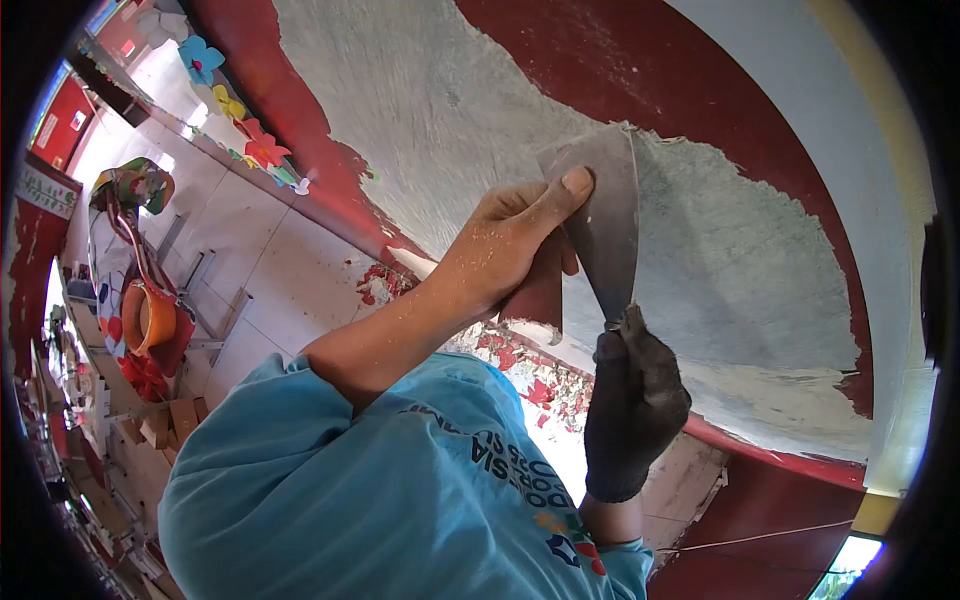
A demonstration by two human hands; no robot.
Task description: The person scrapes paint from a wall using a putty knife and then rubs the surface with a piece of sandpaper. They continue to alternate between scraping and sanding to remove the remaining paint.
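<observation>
A putty knife [607,225] with a wide grey metal blade is held up before the wall. My right hand [640,400], in a dark glove, is closed around its handle, which is mostly hidden by the fingers. My bare left hand [525,230] is closed on the blade, thumb flat on its face near the wide edge. Pale specks dot my left forearm. Behind the blade, the wall [420,110] shows a broad bare grey patch with ragged edges of dark red paint. A dark red piece [538,290] shows below my left hand; whether it is loose paint I cannot tell.
Red and white paint flakes [540,390] lie on the floor below. Paper flowers [262,145] run along the wall's left edge. At the left, an orange round container [150,318] sits among colourful items on the tiled floor [255,260]. A thin cord [760,538] crosses at lower right.
</observation>
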